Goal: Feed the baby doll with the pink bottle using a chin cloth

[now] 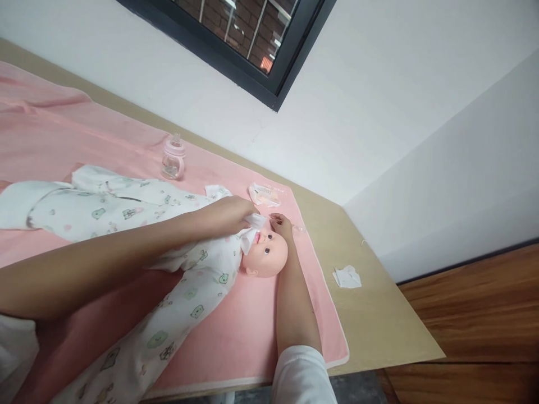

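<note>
A baby doll (275, 259) in a white bodysuit with a printed pattern (168, 202) lies on its back, its bald head to the right. My left hand (236, 215) is closed on a white tissue (253, 227), which lies against the doll's chin and mouth. Beyond the head, my right hand (281, 224) rests close to the doll's far cheek, its fingers loosely curled and apart with nothing visible in them. My right forearm passes along the top of the doll's head. A small clear item (298, 228), too faint to name, lies beside my right hand.
A pink blanket (252, 325) covers much of the wooden table (379, 320). On it stand a pink-topped baby bottle (173, 158) and a clear plastic packet (264, 194). A crumpled white tissue (347, 277) lies on the bare wood at right. A white wall with a dark-framed window rises behind.
</note>
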Motion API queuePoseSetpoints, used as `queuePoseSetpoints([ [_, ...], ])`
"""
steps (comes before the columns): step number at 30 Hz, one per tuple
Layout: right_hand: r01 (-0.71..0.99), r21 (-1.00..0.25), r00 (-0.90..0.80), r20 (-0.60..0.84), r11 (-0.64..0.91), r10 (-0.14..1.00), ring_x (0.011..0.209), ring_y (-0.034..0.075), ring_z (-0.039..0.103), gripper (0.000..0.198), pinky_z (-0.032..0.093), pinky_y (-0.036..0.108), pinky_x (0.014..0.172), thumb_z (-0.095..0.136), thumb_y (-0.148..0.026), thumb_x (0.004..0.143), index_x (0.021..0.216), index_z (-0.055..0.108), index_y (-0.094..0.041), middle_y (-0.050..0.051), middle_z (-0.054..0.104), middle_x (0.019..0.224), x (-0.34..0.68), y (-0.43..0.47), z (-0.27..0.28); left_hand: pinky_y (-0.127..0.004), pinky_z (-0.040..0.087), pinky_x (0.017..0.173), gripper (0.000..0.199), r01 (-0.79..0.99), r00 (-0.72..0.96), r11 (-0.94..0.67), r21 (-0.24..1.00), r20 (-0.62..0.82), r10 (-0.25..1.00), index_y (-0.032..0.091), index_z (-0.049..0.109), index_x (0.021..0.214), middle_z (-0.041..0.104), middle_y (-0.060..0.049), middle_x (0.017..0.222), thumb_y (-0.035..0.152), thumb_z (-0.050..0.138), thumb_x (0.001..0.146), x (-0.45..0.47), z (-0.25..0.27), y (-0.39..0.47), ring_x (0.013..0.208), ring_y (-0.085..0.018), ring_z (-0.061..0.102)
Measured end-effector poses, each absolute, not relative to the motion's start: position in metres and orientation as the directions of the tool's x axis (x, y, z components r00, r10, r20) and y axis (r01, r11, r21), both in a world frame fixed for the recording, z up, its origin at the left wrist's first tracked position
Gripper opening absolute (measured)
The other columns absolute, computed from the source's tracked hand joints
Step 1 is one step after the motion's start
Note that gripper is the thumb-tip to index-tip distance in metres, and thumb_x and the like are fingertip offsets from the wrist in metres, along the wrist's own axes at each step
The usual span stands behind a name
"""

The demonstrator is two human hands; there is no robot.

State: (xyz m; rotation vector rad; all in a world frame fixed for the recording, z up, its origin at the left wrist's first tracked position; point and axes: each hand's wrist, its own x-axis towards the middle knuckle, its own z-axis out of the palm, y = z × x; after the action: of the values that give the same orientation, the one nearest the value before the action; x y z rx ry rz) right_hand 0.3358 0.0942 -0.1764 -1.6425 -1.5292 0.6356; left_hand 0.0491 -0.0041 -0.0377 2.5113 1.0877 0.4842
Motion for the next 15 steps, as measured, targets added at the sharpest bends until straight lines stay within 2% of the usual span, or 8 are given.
queuePoseSetpoints([
  [3, 0.584, -0.811, 0.148, 0.14, 0.028, 0.979, 0.09, 0.016, 0.064, 0.029, 0.053, 0.036, 0.094, 0.058, -0.023, 0.074, 0.101, 0.07, -0.02, 0.006, 0.071, 0.111, 0.335, 0.0939, -0.1752, -0.028, 0.037, 0.066, 0.011, 0.601, 0.644, -0.65, 0.466, 0.199, 0.738, 0.017, 0.061, 0.077, 0.068, -0.008, 0.086, 0.014, 0.051, 0.078, 0.0485, -0.0401, -0.0026, 0.082, -0.023, 0.062],
  [15, 0.565, -0.824, 0.153, 0.145, 0.034, 0.978, 0.089, 0.016, 0.065, 0.027, 0.054, 0.035, 0.092, 0.058, -0.023, 0.074, 0.098, 0.07, -0.02, 0.006, 0.071, 0.111, 0.3343, 0.0928, -0.1742, -0.028, 0.037, 0.065, 0.014, 0.607, 0.616, -0.658, 0.447, 0.258, 0.744, 0.017, 0.064, 0.075, 0.069, -0.009, 0.086, 0.013, 0.051, 0.077, 0.0487, -0.0418, -0.0009, 0.08, -0.022, 0.062],
])
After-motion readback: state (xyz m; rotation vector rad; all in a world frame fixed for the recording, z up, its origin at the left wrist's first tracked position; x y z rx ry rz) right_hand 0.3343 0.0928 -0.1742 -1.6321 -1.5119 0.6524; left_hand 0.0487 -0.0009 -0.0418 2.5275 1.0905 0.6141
